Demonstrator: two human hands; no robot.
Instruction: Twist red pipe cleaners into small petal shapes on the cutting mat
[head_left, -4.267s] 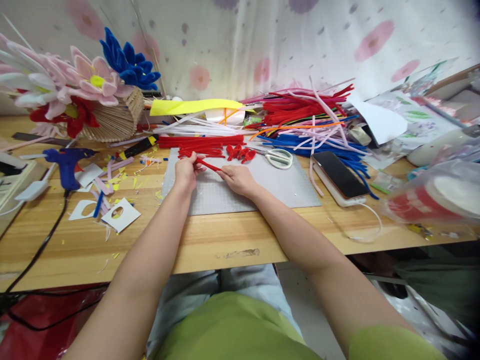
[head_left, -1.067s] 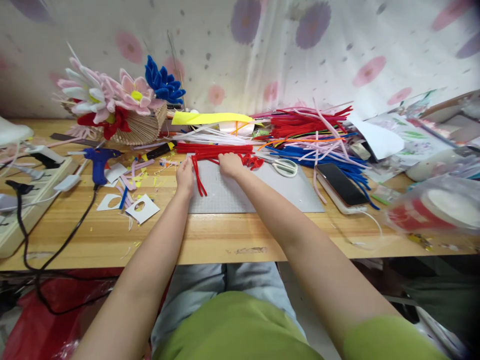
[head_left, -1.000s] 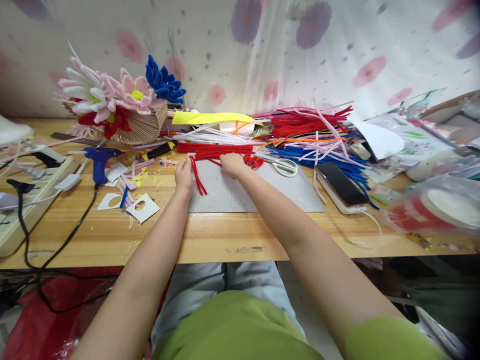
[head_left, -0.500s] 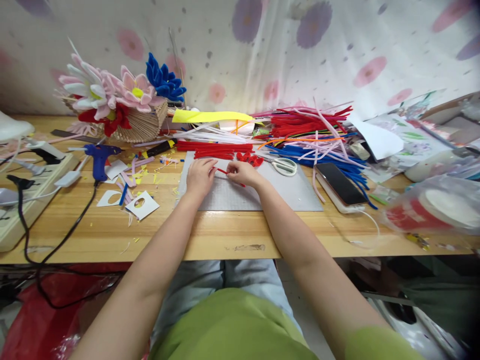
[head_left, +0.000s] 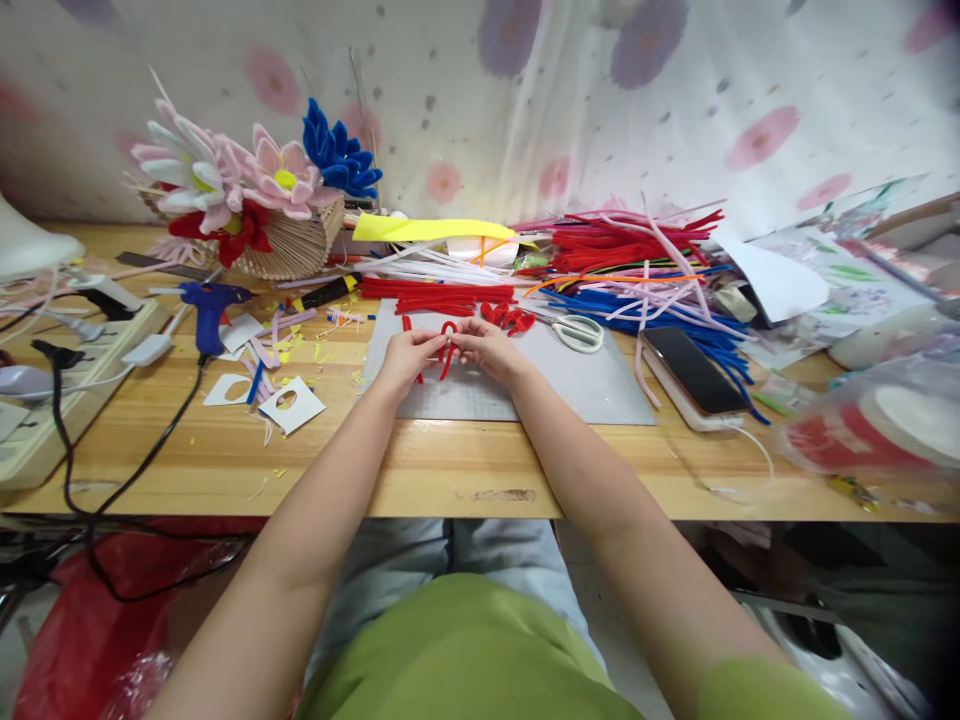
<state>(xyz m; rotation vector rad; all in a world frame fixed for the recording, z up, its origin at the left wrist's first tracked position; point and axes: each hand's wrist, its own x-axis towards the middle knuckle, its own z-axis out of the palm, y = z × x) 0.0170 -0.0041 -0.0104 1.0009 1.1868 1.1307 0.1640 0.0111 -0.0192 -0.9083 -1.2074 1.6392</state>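
Note:
A red pipe cleaner (head_left: 445,366) is bent into a loop between my two hands, over the grey mat (head_left: 585,392). My left hand (head_left: 409,358) pinches it from the left, and my right hand (head_left: 487,350) pinches it from the right, fingertips nearly touching. Another red piece shows beside my left fingers; whether it is part of the same stem I cannot tell. Just behind my right hand lie small red bent petal shapes (head_left: 511,320). A row of straight red pipe cleaners (head_left: 439,292) rests along the mat's back edge. White-handled scissors (head_left: 577,334) lie to the right.
On the left are a blue glue gun (head_left: 210,315), paper scraps (head_left: 292,405) and a power strip (head_left: 82,400). Pipe-cleaner flowers (head_left: 281,178) stand behind. At right are blue stems (head_left: 705,345), a phone (head_left: 694,370) on a white power bank and a bagged cup (head_left: 885,425).
The red pipe cleaner, held fairly straight between my hands before, is now curved into a loop. My hands have drawn closer together, and the view has shifted slightly.

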